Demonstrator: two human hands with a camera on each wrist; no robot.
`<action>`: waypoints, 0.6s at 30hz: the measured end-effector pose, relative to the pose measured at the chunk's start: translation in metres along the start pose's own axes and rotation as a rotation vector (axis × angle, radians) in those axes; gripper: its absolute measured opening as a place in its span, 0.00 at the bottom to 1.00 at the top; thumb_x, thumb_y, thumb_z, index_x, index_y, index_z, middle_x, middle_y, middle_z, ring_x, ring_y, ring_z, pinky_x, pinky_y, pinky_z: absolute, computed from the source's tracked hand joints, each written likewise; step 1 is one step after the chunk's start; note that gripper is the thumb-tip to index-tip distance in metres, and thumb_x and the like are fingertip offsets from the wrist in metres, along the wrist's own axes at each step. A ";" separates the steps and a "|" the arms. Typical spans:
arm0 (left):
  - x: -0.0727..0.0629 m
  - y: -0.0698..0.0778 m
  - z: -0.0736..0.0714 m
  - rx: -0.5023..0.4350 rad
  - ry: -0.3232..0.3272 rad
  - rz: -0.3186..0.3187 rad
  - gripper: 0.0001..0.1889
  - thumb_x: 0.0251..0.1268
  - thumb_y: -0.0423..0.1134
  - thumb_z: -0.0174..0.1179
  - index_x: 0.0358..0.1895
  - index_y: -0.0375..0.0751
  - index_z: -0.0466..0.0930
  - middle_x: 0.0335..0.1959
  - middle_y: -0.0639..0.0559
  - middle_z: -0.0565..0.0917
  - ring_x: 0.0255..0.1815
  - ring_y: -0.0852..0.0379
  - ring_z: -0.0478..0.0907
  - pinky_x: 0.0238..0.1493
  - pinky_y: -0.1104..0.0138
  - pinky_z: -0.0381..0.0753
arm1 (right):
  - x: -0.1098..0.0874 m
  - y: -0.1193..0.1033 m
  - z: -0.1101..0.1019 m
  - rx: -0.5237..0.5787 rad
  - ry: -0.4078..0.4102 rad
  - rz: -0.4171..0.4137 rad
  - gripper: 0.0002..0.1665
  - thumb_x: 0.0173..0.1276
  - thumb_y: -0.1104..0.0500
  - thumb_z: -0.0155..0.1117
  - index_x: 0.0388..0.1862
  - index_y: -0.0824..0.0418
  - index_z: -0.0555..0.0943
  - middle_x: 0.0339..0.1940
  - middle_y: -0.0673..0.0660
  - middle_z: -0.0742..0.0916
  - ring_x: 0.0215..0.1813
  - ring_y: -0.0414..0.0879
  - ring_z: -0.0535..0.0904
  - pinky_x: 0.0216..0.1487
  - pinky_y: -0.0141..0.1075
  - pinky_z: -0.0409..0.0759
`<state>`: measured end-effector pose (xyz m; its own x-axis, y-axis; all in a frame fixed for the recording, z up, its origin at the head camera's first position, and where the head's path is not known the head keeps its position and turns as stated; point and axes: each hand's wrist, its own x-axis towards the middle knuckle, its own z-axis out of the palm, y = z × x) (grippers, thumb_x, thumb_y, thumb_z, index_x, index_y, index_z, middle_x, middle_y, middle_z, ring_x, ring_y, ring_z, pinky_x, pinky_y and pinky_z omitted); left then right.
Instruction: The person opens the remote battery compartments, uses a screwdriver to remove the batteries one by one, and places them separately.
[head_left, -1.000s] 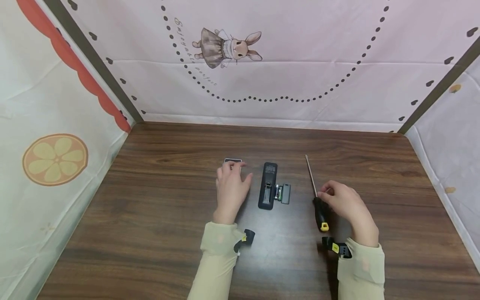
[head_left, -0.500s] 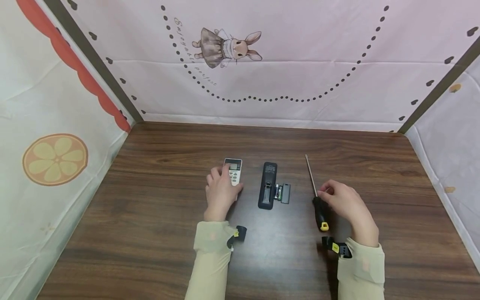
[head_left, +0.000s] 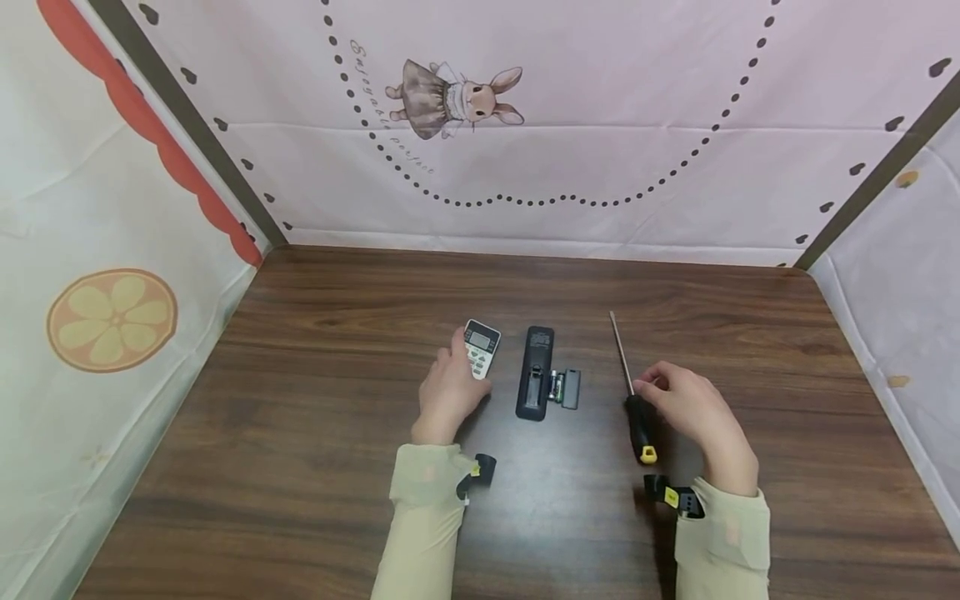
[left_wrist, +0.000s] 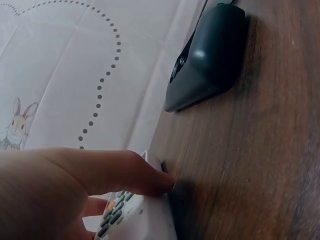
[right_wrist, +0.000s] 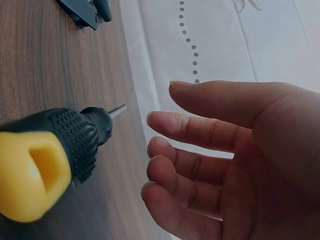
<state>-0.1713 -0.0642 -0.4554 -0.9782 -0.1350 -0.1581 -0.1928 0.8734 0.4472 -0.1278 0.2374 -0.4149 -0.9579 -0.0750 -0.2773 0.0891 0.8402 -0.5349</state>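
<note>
My left hand (head_left: 447, 393) grips a white remote control (head_left: 480, 347) by its sides, thumb along the near edge in the left wrist view. Its small screen and buttons face up, and the hand hides its lower part. To its right lies a black remote control (head_left: 536, 372), back up with its battery bay uncovered. A battery (head_left: 556, 387) and the grey battery cover (head_left: 571, 389) are beside it. My right hand (right_wrist: 215, 160) is next to a screwdriver (head_left: 640, 425) with a black and yellow handle, fingers loosely bent and apart from it in the right wrist view.
The dark wooden table (head_left: 315, 433) carries all these things. A pale printed cloth wall (head_left: 570, 158) rises behind it, with further cloth walls at the left and right. Each wrist wears a black camera band.
The left hand first drew back left and toward me, baring the white remote control. Now it grips that remote control, which has turned clockwise and shifted right. The right hand stays put.
</note>
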 end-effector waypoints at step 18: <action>0.000 0.013 -0.004 -0.376 0.052 0.008 0.43 0.47 0.59 0.58 0.67 0.57 0.48 0.39 0.50 0.75 0.33 0.52 0.73 0.29 0.63 0.70 | -0.003 -0.006 0.000 0.000 0.067 -0.028 0.20 0.65 0.46 0.52 0.46 0.59 0.75 0.38 0.57 0.80 0.37 0.49 0.73 0.33 0.41 0.72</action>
<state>-0.1743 -0.0544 -0.4461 -0.9805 -0.1610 -0.1129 -0.1910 0.6433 0.7414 -0.1258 0.2321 -0.4110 -0.9760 -0.0628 -0.2083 0.0617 0.8383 -0.5417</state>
